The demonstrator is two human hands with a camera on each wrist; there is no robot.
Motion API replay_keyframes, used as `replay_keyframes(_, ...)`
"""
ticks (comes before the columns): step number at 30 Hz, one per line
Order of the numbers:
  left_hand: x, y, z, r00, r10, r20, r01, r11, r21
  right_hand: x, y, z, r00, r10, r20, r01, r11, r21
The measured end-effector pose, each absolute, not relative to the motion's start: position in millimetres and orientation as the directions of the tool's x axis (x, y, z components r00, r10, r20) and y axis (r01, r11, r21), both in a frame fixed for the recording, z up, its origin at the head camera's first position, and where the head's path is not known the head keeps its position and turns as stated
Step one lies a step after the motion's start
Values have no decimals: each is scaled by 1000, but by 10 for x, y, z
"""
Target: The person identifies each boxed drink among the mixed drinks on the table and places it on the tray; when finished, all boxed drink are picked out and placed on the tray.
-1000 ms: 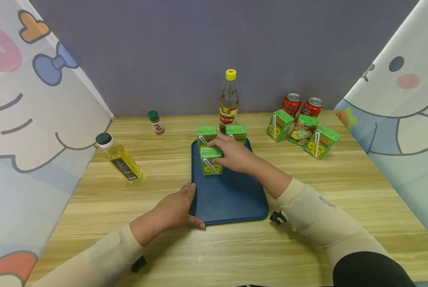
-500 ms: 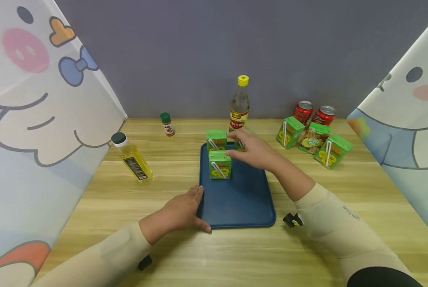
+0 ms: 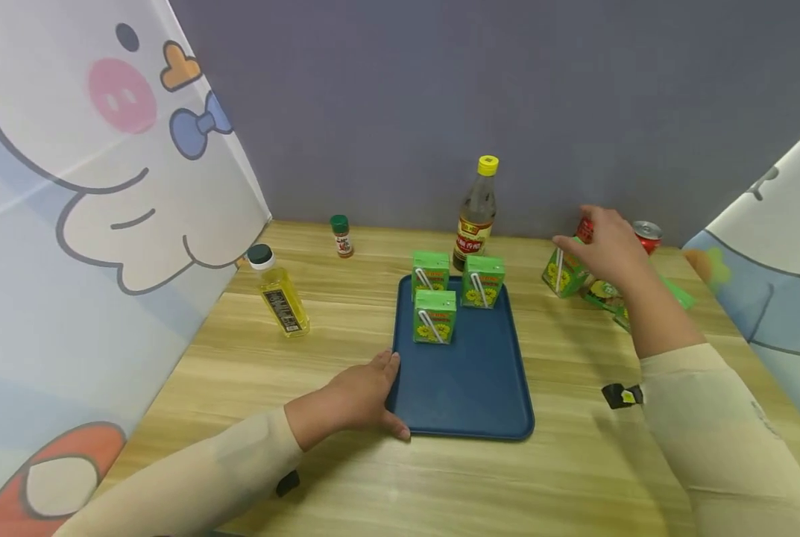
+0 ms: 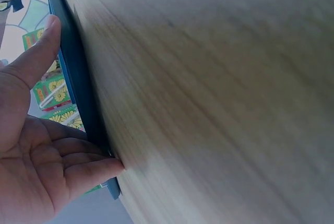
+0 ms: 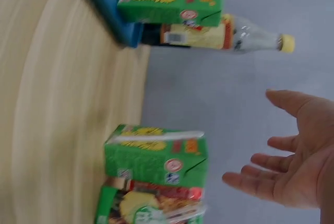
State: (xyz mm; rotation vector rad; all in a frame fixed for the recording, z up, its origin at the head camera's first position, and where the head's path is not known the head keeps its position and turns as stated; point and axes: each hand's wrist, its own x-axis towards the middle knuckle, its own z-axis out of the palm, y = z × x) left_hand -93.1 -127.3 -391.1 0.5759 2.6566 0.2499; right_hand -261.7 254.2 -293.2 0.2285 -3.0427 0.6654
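My right hand (image 3: 610, 246) hangs over a green drink box (image 3: 563, 274) on the far right of the table (image 3: 346, 500). Its fingers are spread and grasp nothing: in the right wrist view the thumb and fingertips point down toward that box, with a gap between skin and carton. The box stands just below them, a white straw on its front. Next to it, on the side away from my thumb, is a pineapple-pictured carton (image 3: 604, 294), and beyond that a third green carton (image 3: 678, 294), mostly hidden by my wrist. Two red cans stand behind; the plainer one (image 3: 648, 235) is to the right of my fingers.

My left hand (image 3: 361, 395) is unclenched, its fingers laid along the left edge of a blue tray (image 3: 463, 395) and its thumb at the near corner. Ahead of those fingers, three drink boxes stand upright on the tray: one in front (image 3: 435, 317), one behind it (image 3: 431, 270) and one to the right (image 3: 483, 282).

I judge the step in hand to be picking up a fourth box for the tray. The move called for seems to be lowering my right fingers, closing thumb and fingertips on the carton's sides and lifting it clear of its neighbour, while my left fingers steady the tray.
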Motion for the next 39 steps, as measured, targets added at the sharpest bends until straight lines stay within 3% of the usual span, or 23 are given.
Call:
replay_keyframes(6,-909,-1254,-3879,-830,420,-367,338,902,267,-2730,2683,-3084,-990,-111,-81,-77,936,-343)
replay_keyframes(15,-924,-1246,-3879,-821,437,-368,368,897,245,-2773,2773,-3287,-977,-100,-186,-34,944,-328)
replay_keyframes(28,-923,-1252,-3883,-829,415,-374,339,906,254,-2890,2753,-3356,-995,-79,-67,-54,949,-309)
replay_keyframes(39,-943,-1275,-3916,-829,430,-357,349,897,271,-2693,2620,-3145,-992,-112,-49,-89,934,-346)
